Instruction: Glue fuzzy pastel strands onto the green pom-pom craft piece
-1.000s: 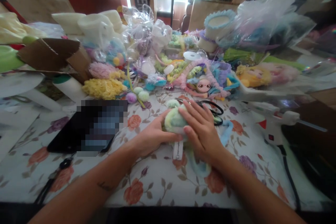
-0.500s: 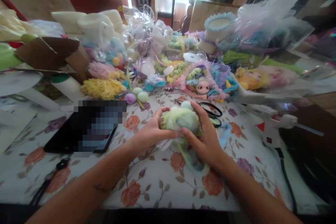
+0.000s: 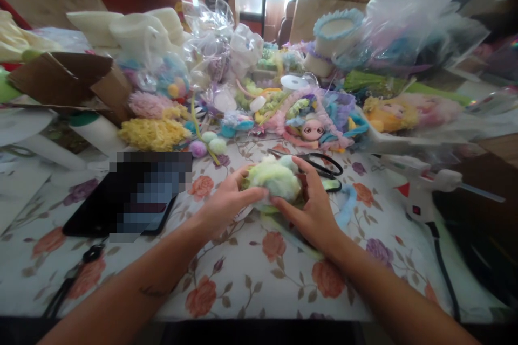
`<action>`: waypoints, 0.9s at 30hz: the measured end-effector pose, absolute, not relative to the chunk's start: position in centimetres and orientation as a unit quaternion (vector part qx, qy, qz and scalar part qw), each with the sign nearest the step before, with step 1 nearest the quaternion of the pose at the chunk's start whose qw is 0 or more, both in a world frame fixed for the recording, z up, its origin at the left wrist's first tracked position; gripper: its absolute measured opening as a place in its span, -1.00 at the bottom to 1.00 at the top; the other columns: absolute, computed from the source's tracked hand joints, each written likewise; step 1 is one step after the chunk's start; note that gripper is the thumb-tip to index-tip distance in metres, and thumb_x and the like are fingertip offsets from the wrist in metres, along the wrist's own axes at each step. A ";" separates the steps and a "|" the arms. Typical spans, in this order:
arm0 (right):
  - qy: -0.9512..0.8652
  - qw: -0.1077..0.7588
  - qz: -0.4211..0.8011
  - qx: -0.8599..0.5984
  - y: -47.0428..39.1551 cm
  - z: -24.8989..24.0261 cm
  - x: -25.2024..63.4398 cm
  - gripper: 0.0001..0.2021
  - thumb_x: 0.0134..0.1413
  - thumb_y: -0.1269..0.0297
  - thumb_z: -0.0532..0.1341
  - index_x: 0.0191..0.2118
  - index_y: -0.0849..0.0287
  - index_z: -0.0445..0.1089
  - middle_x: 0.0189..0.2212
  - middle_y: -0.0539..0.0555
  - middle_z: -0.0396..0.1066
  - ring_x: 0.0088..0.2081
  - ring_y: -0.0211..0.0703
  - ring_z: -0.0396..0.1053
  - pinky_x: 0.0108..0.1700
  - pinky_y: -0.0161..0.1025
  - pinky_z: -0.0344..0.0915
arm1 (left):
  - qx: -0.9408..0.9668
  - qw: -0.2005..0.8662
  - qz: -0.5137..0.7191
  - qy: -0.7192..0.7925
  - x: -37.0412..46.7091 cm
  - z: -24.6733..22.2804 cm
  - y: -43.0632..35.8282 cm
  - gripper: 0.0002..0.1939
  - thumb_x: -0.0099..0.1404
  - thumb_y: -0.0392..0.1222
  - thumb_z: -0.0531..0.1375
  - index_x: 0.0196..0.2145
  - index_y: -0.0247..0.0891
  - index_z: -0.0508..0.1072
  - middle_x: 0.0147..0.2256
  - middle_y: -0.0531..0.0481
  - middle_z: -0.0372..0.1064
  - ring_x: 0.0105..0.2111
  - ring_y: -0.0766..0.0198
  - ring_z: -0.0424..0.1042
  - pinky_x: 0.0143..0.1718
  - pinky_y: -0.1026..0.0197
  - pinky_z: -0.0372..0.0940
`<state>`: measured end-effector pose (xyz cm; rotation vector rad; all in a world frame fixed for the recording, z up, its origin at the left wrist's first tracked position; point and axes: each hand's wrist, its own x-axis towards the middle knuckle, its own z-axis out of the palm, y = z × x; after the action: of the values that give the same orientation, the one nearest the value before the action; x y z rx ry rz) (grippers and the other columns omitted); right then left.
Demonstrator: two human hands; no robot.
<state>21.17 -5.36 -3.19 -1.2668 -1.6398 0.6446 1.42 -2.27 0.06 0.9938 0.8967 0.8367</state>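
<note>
A fluffy pale green and yellow bundle (image 3: 275, 180) is held between both hands above the flowered tablecloth. My left hand (image 3: 234, 197) grips its left side, thumb across the front. From the right, my right hand (image 3: 313, 205) holds it with the thumb at the lower front and the fingers at the top. A pale green fuzzy strip (image 3: 293, 234) hangs below the bundle toward my right wrist. Just behind my right hand lie black-handled scissors (image 3: 329, 164), and a light blue fuzzy strip (image 3: 347, 207) rests to the right.
A dark phone or tablet (image 3: 97, 199) lies at the left with a strap. A white glue gun (image 3: 424, 188) stands at the right, its black cable running forward. Behind are pompoms (image 3: 208, 143), a doll face (image 3: 313, 129), a cardboard box (image 3: 68, 81) and plastic-wrapped craft pieces.
Both hands have shifted slightly left with the bundle. The strip's hanging loop now looks flatter, and more of the scissors shows. The camera view has moved a little.
</note>
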 end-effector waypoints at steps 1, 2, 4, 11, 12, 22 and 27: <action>-0.671 0.467 0.250 -0.519 -5.4 -3.2 21.1 -0.27 0.16 0.08 0.44 0.37 -0.02 0.17 0.29 0.28 0.34 0.29 0.29 0.38 0.28 0.29 0.39 | 0.444 0.707 0.380 0.398 1.5 0.0 -2.3 -0.48 0.13 0.00 0.50 0.01 -0.20 0.58 -0.08 -0.10 0.63 -0.07 -0.01 0.58 -0.08 0.10 0.42; -0.675 0.466 0.237 -0.520 -5.4 -3.1 21.1 -0.26 0.15 0.07 0.45 0.36 -0.02 0.18 0.29 0.28 0.34 0.28 0.28 0.38 0.27 0.28 0.41 | 0.443 0.708 0.383 0.395 1.5 0.0 -2.3 -0.50 0.14 0.02 0.50 -0.01 -0.20 0.58 -0.08 -0.10 0.63 -0.06 -0.01 0.58 -0.07 0.09 0.42; -0.688 0.463 0.212 -0.517 -5.4 -3.1 21.0 -0.28 0.15 0.07 0.45 0.35 -0.03 0.19 0.27 0.27 0.35 0.27 0.27 0.39 0.25 0.25 0.43 | 0.443 0.702 0.387 0.401 1.7 -0.1 -2.3 -0.54 0.15 0.00 0.50 -0.03 -0.19 0.59 -0.09 -0.10 0.63 -0.05 -0.02 0.57 -0.07 0.09 0.42; -0.721 0.453 0.157 -0.501 -5.3 -3.3 20.9 -0.31 0.18 0.10 0.42 0.34 -0.01 0.17 0.26 0.29 0.34 0.29 0.26 0.37 0.24 0.23 0.43 | 0.437 0.680 0.409 0.422 2.2 -0.3 -2.4 -0.60 0.04 -0.14 0.46 -0.15 -0.22 0.57 -0.24 -0.01 0.58 -0.22 0.13 0.52 -0.20 0.18 0.39; -0.723 0.451 0.153 -0.500 -5.3 -3.3 20.9 -0.31 0.18 0.10 0.42 0.34 -0.01 0.16 0.26 0.29 0.34 0.29 0.27 0.37 0.24 0.24 0.43 | 0.437 0.681 0.408 0.423 2.2 -0.3 -2.4 -0.61 0.04 -0.15 0.44 -0.14 -0.23 0.56 -0.25 0.00 0.57 -0.23 0.14 0.52 -0.21 0.19 0.38; -0.737 0.455 0.132 -0.482 -5.4 -3.4 20.9 -0.30 0.18 0.14 0.41 0.36 -0.02 0.16 0.27 0.28 0.33 0.31 0.29 0.35 0.25 0.27 0.42 | 0.478 0.668 0.396 0.411 1.8 -0.2 -2.4 -0.61 0.18 -0.04 0.39 -0.05 -0.20 0.56 -0.14 -0.01 0.58 -0.06 0.03 0.52 -0.08 0.14 0.39; -0.740 0.455 0.130 -0.477 -5.4 -3.4 20.8 -0.31 0.19 0.17 0.40 0.36 0.00 0.15 0.26 0.30 0.33 0.30 0.26 0.35 0.25 0.26 0.43 | 0.518 0.618 0.390 0.444 1.7 -0.8 -2.2 -0.57 0.15 -0.03 0.45 -0.05 -0.21 0.57 -0.09 -0.04 0.58 -0.04 0.05 0.50 -0.02 0.13 0.36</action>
<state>20.83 -5.43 -3.35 -1.1770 -1.8261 0.3196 1.72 -2.20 -0.76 1.1924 1.0207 0.8973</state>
